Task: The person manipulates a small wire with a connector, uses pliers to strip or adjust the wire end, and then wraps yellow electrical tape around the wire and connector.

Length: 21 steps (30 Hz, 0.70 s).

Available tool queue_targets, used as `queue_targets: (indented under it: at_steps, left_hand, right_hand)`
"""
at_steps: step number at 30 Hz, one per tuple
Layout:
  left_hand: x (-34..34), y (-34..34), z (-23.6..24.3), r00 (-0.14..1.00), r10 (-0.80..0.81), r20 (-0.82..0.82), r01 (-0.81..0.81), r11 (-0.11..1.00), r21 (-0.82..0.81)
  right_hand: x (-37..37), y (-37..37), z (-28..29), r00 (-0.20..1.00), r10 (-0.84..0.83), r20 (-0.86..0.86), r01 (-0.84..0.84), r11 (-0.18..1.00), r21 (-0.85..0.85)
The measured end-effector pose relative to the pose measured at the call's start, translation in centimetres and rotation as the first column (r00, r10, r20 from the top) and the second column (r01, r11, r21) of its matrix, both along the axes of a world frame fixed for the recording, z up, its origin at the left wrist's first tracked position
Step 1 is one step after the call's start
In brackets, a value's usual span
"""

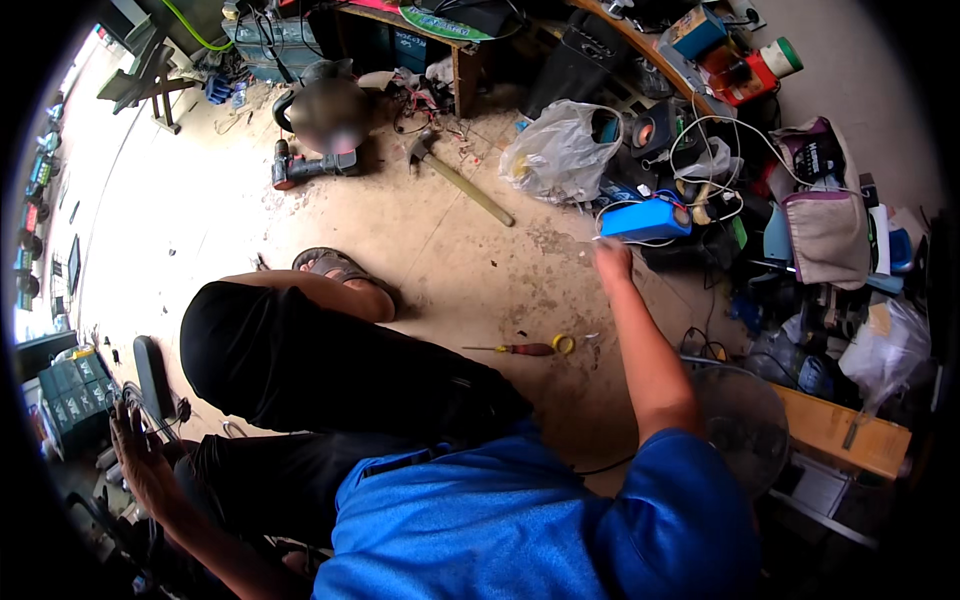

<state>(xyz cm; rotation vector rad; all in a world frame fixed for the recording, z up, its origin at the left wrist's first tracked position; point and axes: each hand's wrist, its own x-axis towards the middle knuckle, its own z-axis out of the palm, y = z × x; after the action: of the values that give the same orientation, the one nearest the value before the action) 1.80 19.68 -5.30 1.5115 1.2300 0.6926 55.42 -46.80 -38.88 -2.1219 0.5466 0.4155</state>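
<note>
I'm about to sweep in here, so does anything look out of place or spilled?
Yes. A hammer, a power drill and a screwdriver lie loose on the floor, where they might be stepped on. Dark blotches mark it near the right hand; I can't tell whether they are a spill or old dirt.

a hammer (468, 189) lies near a cordless drill (298, 170)

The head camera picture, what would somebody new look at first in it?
Probably the bright blue shirt, which fills much of the lower middle. Next might be the shiny blue block at the upper right, with the person's right grip close beside it. Then there's the hammer, lying on the floor left of the block.
</note>
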Motion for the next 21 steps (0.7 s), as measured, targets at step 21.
queue_targets:
  at_steps: [21]
  left_hand:
    - [1.0, -13.8, 4.0, 0.573, 0.362, 0.735, 0.153, 0.834, -0.53]
  right_hand:
    - [-13.0, 5.6, -12.8, 0.976, 0.008, -0.219, -0.122, 0.851, -0.511]
